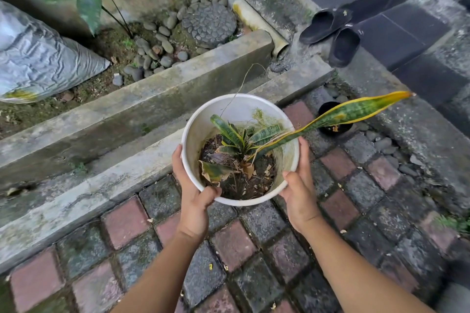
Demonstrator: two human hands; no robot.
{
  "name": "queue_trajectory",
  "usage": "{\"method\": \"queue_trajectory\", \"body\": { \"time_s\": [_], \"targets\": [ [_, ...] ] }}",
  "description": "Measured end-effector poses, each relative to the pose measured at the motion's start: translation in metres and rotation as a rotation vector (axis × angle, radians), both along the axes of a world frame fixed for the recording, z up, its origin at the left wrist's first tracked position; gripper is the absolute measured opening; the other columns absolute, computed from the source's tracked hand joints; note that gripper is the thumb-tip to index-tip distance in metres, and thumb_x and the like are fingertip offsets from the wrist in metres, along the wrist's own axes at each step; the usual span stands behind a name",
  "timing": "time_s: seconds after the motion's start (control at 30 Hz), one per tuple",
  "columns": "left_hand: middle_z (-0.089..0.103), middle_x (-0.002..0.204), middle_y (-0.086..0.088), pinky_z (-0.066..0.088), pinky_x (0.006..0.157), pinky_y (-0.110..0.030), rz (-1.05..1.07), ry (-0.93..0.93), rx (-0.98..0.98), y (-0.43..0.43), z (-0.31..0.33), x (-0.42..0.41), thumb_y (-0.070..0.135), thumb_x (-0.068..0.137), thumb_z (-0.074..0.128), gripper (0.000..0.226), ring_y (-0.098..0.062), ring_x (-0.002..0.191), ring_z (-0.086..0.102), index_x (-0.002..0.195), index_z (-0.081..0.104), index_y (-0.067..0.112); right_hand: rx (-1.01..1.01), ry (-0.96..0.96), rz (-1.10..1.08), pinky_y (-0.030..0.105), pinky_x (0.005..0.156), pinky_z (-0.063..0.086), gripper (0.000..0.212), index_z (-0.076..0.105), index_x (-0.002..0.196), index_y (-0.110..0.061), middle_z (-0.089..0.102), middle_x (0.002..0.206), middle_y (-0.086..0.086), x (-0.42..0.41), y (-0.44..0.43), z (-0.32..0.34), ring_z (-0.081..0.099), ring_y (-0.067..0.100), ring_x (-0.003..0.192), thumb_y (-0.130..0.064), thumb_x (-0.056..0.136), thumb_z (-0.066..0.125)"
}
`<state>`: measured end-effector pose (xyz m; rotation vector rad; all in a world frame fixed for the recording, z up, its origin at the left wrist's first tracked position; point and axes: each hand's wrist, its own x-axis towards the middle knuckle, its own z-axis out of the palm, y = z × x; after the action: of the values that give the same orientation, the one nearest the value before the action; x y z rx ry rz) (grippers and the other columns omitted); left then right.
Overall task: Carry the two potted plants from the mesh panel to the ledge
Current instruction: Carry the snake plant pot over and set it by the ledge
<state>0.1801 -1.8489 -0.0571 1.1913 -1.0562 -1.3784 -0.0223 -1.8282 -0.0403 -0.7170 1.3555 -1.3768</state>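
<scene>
A white round pot (pixel 236 107) with dark soil and a snake plant (pixel 256 137) hangs in the air over the paving, just in front of a concrete ledge (pixel 157 99). One long green and yellow leaf (pixel 356 110) sticks out to the right. My left hand (pixel 194 193) grips the pot's left rim, thumb inside. My right hand (pixel 298 185) holds the right rim the same way. No mesh panel shows in this view.
A small black pot (pixel 333 129) sits on the ground right of the white pot. A pair of black slippers (pixel 330 30) lies on dark tiles at the back right. A grey sack (pixel 38 56) leans at the left, beside pebbles and a round stone slab (pixel 208 21).
</scene>
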Motion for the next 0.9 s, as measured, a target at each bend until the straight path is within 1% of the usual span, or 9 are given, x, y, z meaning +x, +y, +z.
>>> {"method": "queue_trajectory", "body": {
  "time_s": [0.1, 0.17, 0.37, 0.43, 0.53, 0.67, 0.73, 0.83, 0.9],
  "targets": [
    [0.042, 0.159, -0.005, 0.032, 0.127, -0.063, -0.018, -0.048, 0.017, -0.006, -0.003, -0.001, 0.035, 0.051, 0.077, 0.122, -0.029, 0.148, 0.044, 0.159, 0.022, 0.042, -0.01, -0.009, 0.012, 0.066, 0.118, 0.037, 0.083, 0.044, 0.13, -0.076, 0.039, 0.163, -0.012, -0.002, -0.004, -0.006, 0.038, 0.023, 0.152, -0.011, 0.079, 0.049],
    [0.039, 0.161, -0.007, 0.03, 0.128, -0.065, -0.039, -0.047, 0.032, -0.01, -0.005, -0.001, 0.035, 0.048, 0.079, 0.128, -0.036, 0.153, 0.039, 0.16, 0.017, 0.037, -0.01, -0.011, 0.009, 0.062, 0.117, 0.039, 0.084, 0.044, 0.13, -0.076, 0.04, 0.162, -0.013, -0.004, -0.008, -0.01, 0.038, 0.022, 0.152, -0.009, 0.078, 0.048],
    [0.037, 0.162, -0.012, 0.027, 0.126, -0.071, -0.047, -0.043, 0.037, -0.019, -0.013, -0.004, 0.029, 0.051, 0.067, 0.128, -0.043, 0.153, 0.035, 0.164, 0.009, 0.022, 0.016, -0.038, -0.041, 0.033, 0.094, 0.057, 0.086, 0.046, 0.124, -0.08, 0.042, 0.16, -0.015, -0.003, -0.016, -0.02, 0.044, 0.016, 0.146, -0.01, 0.076, 0.046],
    [0.041, 0.157, -0.001, 0.027, 0.126, -0.07, -0.053, -0.038, 0.039, -0.021, -0.015, -0.004, 0.028, 0.05, 0.066, 0.129, -0.036, 0.152, 0.038, 0.164, 0.008, 0.021, 0.022, -0.051, -0.043, 0.028, 0.088, 0.061, 0.086, 0.047, 0.124, -0.079, 0.043, 0.159, -0.013, -0.001, -0.018, -0.023, 0.049, 0.013, 0.141, -0.008, 0.075, 0.046],
    [0.041, 0.153, 0.009, 0.027, 0.127, -0.069, -0.056, -0.047, 0.029, -0.023, -0.018, -0.005, 0.031, 0.05, 0.067, 0.127, -0.029, 0.149, 0.042, 0.163, 0.009, 0.022, 0.029, -0.039, -0.071, 0.03, 0.091, 0.06, 0.086, 0.043, 0.133, -0.069, 0.046, 0.158, -0.009, 0.0, -0.019, -0.031, 0.056, 0.011, 0.13, -0.006, 0.073, 0.044],
    [0.036, 0.16, -0.002, 0.03, 0.122, -0.075, -0.083, -0.019, 0.004, -0.028, -0.021, -0.008, 0.03, 0.054, 0.069, 0.119, -0.051, 0.15, 0.04, 0.157, 0.012, 0.027, 0.044, -0.066, -0.094, 0.053, 0.117, 0.042, 0.093, 0.023, 0.156, -0.05, 0.036, 0.168, -0.004, -0.001, -0.018, -0.038, 0.045, 0.02, 0.146, -0.006, 0.076, 0.041],
    [0.039, 0.154, 0.01, 0.033, 0.126, -0.064, -0.086, -0.025, 0.006, -0.029, -0.022, -0.011, 0.03, 0.054, 0.068, 0.114, -0.03, 0.151, 0.045, 0.155, 0.015, 0.028, 0.052, -0.074, -0.103, 0.057, 0.124, 0.031, 0.096, 0.014, 0.163, -0.039, 0.029, 0.172, 0.0, -0.002, -0.021, -0.039, 0.036, 0.025, 0.154, -0.005, 0.077, 0.039],
    [0.04, 0.149, 0.017, 0.044, 0.118, -0.021, -0.088, -0.004, 0.02, -0.026, -0.023, -0.017, 0.029, 0.055, 0.066, 0.109, 0.009, 0.138, 0.05, 0.153, 0.018, 0.035, 0.048, -0.074, -0.133, 0.056, 0.128, 0.025, 0.097, 0.013, 0.164, -0.032, 0.029, 0.171, 0.005, -0.003, -0.025, -0.037, 0.033, 0.027, 0.155, -0.004, 0.075, 0.038],
    [0.04, 0.15, 0.011, 0.044, 0.109, -0.008, -0.093, 0.012, 0.028, -0.024, -0.021, -0.021, 0.029, 0.056, 0.066, 0.107, 0.014, 0.134, 0.05, 0.15, 0.018, 0.043, 0.065, -0.066, -0.144, 0.056, 0.128, 0.024, 0.097, 0.012, 0.165, -0.031, 0.028, 0.172, 0.006, -0.007, -0.028, -0.036, 0.032, 0.028, 0.156, -0.004, 0.075, 0.038]
  ]
}}
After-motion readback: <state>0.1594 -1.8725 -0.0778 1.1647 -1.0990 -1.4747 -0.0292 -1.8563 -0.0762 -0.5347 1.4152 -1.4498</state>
